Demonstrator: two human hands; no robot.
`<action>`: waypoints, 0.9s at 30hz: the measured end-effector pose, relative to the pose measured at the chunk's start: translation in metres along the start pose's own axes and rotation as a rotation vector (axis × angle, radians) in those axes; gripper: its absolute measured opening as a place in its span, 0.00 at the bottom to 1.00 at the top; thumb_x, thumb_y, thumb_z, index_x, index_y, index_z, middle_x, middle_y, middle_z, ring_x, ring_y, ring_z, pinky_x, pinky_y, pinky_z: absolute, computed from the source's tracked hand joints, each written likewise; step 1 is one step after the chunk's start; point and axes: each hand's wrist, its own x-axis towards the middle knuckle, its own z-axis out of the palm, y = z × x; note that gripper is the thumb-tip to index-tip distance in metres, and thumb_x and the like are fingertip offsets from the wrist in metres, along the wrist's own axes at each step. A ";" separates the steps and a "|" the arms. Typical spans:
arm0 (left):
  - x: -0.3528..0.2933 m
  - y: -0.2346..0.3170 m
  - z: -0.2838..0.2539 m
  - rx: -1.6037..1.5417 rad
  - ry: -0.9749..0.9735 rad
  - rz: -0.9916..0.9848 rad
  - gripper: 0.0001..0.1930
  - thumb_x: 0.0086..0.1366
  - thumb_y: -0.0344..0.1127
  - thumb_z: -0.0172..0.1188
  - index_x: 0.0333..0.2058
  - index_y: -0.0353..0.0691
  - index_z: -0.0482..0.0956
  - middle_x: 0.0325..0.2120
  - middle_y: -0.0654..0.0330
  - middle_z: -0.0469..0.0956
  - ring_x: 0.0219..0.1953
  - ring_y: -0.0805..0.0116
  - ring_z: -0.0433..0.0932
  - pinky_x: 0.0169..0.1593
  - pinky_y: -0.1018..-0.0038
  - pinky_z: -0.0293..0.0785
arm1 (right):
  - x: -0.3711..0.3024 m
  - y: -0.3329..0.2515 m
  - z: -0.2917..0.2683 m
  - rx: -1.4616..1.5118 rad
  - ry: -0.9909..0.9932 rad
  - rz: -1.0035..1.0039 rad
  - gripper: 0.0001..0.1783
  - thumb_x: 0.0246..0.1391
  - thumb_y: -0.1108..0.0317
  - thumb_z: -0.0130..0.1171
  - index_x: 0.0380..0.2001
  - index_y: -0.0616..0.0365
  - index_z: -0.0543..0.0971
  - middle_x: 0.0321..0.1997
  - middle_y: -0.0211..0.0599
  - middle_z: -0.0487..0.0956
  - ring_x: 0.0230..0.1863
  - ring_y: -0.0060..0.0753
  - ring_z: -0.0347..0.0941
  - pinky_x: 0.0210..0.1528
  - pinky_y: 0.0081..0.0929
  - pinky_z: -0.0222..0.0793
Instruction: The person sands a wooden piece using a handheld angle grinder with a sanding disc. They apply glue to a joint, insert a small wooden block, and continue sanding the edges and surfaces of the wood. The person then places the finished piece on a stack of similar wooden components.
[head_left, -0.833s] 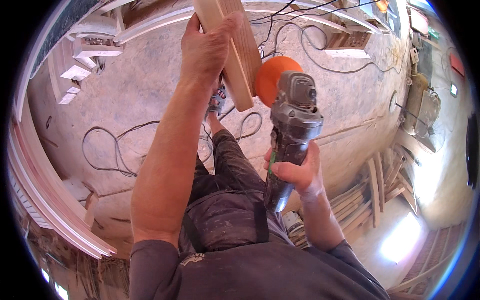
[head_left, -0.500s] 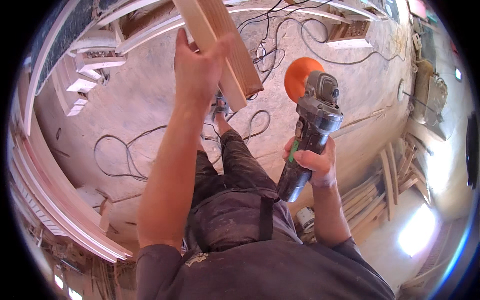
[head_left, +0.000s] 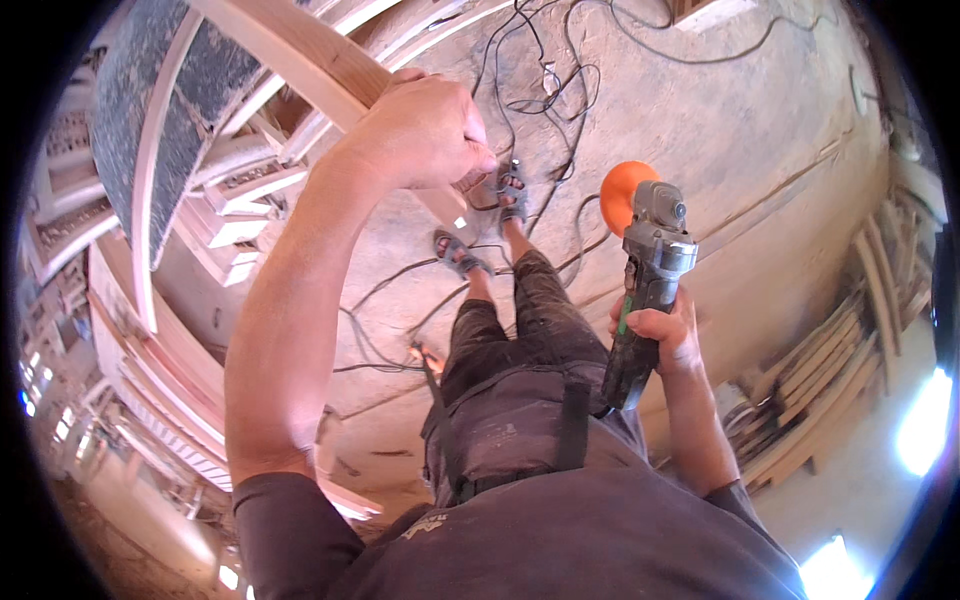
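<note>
My left hand (head_left: 425, 130) is wrapped round a pale wooden beam (head_left: 300, 55), which slants from the upper left down toward my feet. The back of that hand faces me, and it hides part of the beam. Lower down on the right, my right hand (head_left: 668, 335) grips the black body of an angle grinder (head_left: 655, 262) with its head pointing up and away from me. An orange disc (head_left: 620, 195) is fitted to the grinder's head. The disc is apart from the beam. Whether it is spinning, I cannot tell.
Black cords (head_left: 575, 120) lie looped over the floor around my sandalled feet. Long boards (head_left: 165, 395) are stacked at the left, near a dark speckled panel (head_left: 185, 110). Wooden strips (head_left: 820, 365) lie piled at the right, and a wooden piece (head_left: 712, 12) sits at the far edge.
The view has shifted. My left hand has turned over on the beam, which now leans more to the left. The grinder stays in my right hand, a little lower and farther right in view.
</note>
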 end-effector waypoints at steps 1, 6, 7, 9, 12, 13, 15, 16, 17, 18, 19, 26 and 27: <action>0.004 -0.004 0.002 -0.059 0.024 -0.014 0.13 0.56 0.42 0.74 0.35 0.41 0.91 0.27 0.52 0.85 0.38 0.61 0.83 0.64 0.60 0.65 | 0.000 0.001 0.000 0.010 0.000 0.005 0.30 0.33 0.65 0.64 0.44 0.65 0.74 0.32 0.46 0.81 0.30 0.38 0.81 0.36 0.37 0.81; 0.015 -0.018 0.004 -0.022 0.020 0.073 0.09 0.57 0.42 0.73 0.29 0.43 0.91 0.27 0.55 0.85 0.37 0.58 0.81 0.59 0.61 0.71 | -0.001 0.003 0.000 0.077 0.011 0.029 0.31 0.31 0.67 0.64 0.45 0.65 0.75 0.32 0.45 0.81 0.30 0.38 0.81 0.36 0.36 0.80; 0.015 -0.024 0.008 0.082 0.052 0.178 0.09 0.57 0.42 0.73 0.29 0.44 0.91 0.27 0.56 0.85 0.38 0.58 0.81 0.59 0.61 0.71 | 0.000 0.004 0.001 0.097 0.020 0.034 0.31 0.31 0.67 0.64 0.45 0.65 0.75 0.32 0.45 0.81 0.30 0.38 0.81 0.36 0.36 0.80; 0.012 -0.013 0.003 0.198 -0.011 0.236 0.08 0.58 0.42 0.73 0.29 0.44 0.91 0.28 0.58 0.86 0.39 0.59 0.81 0.59 0.62 0.71 | 0.001 0.007 -0.004 0.118 0.033 0.035 0.30 0.31 0.68 0.64 0.45 0.66 0.75 0.31 0.44 0.81 0.29 0.38 0.81 0.36 0.36 0.80; 0.015 -0.001 -0.005 0.197 -0.176 0.177 0.09 0.58 0.43 0.73 0.30 0.45 0.91 0.29 0.60 0.86 0.41 0.59 0.81 0.59 0.62 0.71 | 0.000 0.008 -0.014 0.161 0.019 0.034 0.29 0.35 0.70 0.66 0.46 0.68 0.75 0.32 0.44 0.82 0.31 0.35 0.81 0.39 0.33 0.78; 0.015 -0.006 -0.001 0.164 -0.143 0.214 0.09 0.58 0.43 0.73 0.30 0.45 0.91 0.28 0.60 0.86 0.40 0.59 0.81 0.58 0.62 0.71 | 0.000 0.010 -0.015 0.160 0.027 0.028 0.30 0.34 0.69 0.65 0.45 0.67 0.75 0.32 0.44 0.82 0.30 0.36 0.81 0.38 0.34 0.78; 0.018 -0.022 0.000 0.103 -0.123 0.236 0.08 0.59 0.42 0.72 0.30 0.45 0.91 0.28 0.61 0.86 0.40 0.59 0.81 0.57 0.62 0.73 | 0.003 0.014 -0.006 0.155 0.052 0.021 0.30 0.31 0.68 0.64 0.44 0.66 0.75 0.32 0.45 0.81 0.30 0.38 0.81 0.36 0.36 0.80; 0.021 -0.029 -0.002 0.077 -0.134 0.217 0.08 0.60 0.42 0.72 0.30 0.45 0.90 0.28 0.61 0.86 0.40 0.59 0.81 0.56 0.62 0.73 | 0.004 0.015 -0.001 0.154 0.054 0.021 0.30 0.31 0.67 0.63 0.44 0.66 0.75 0.32 0.45 0.81 0.30 0.38 0.81 0.36 0.36 0.80; 0.022 -0.030 -0.001 0.046 -0.139 0.196 0.07 0.60 0.41 0.71 0.29 0.45 0.90 0.28 0.62 0.86 0.40 0.59 0.81 0.55 0.62 0.74 | 0.004 0.014 -0.001 0.144 0.054 0.020 0.30 0.32 0.67 0.63 0.44 0.66 0.75 0.32 0.45 0.81 0.29 0.38 0.81 0.36 0.36 0.80; 0.022 -0.031 -0.001 0.090 -0.139 0.200 0.06 0.62 0.40 0.71 0.31 0.45 0.91 0.30 0.61 0.87 0.41 0.59 0.81 0.54 0.62 0.75 | 0.003 0.014 0.000 0.135 0.053 0.018 0.30 0.32 0.67 0.63 0.44 0.66 0.75 0.32 0.45 0.81 0.29 0.38 0.81 0.36 0.36 0.80; 0.022 -0.030 -0.001 0.134 -0.137 0.203 0.06 0.63 0.39 0.70 0.33 0.45 0.91 0.33 0.60 0.87 0.42 0.59 0.82 0.53 0.62 0.76 | 0.002 0.014 0.003 0.141 0.062 0.024 0.30 0.32 0.67 0.64 0.44 0.66 0.75 0.32 0.45 0.81 0.29 0.38 0.81 0.36 0.36 0.80; -0.002 -0.044 0.029 -0.353 0.903 0.187 0.15 0.68 0.33 0.67 0.52 0.36 0.85 0.52 0.52 0.83 0.56 0.59 0.81 0.63 0.66 0.72 | -0.018 0.019 0.039 0.255 0.092 0.005 0.34 0.28 0.62 0.66 0.45 0.66 0.75 0.32 0.47 0.82 0.29 0.40 0.82 0.34 0.35 0.80; -0.010 -0.045 0.037 -0.288 1.013 0.122 0.20 0.68 0.31 0.67 0.57 0.31 0.80 0.54 0.51 0.82 0.62 0.60 0.75 0.68 0.66 0.68 | -0.015 0.024 0.039 0.289 0.071 0.005 0.35 0.28 0.62 0.66 0.46 0.66 0.75 0.31 0.47 0.82 0.29 0.40 0.82 0.34 0.35 0.80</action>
